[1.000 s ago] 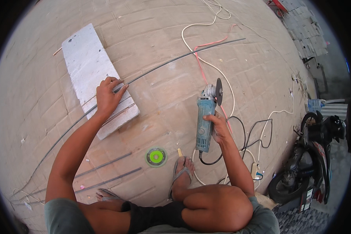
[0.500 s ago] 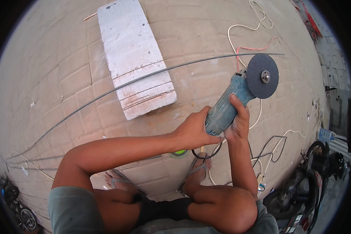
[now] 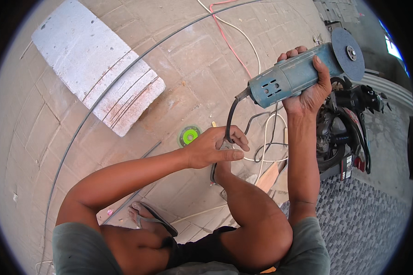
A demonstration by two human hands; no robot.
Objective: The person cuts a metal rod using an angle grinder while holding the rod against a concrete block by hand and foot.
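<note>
My right hand grips the body of a blue-green angle grinder, held up at the right with its thumb across the casing. The grinder's dark cutting disc faces right, away from me. A black power cord drops from the tail end of the grinder into my left hand. My left fingers curl loosely round that cord, with the thumb stretched out below. A long thin metal rod lies across a pale, scored block on the ground.
A bright green disc lies on the paving beside my left hand. Another rod lies near my foot. White cable and red cable trail over the ground. A motorcycle stands at the right, near patterned flooring.
My left hand has let go of the grinder's body and moved down to its cord. My right hand has swung the grinder rightward and up. The view has turned to the right.
</note>
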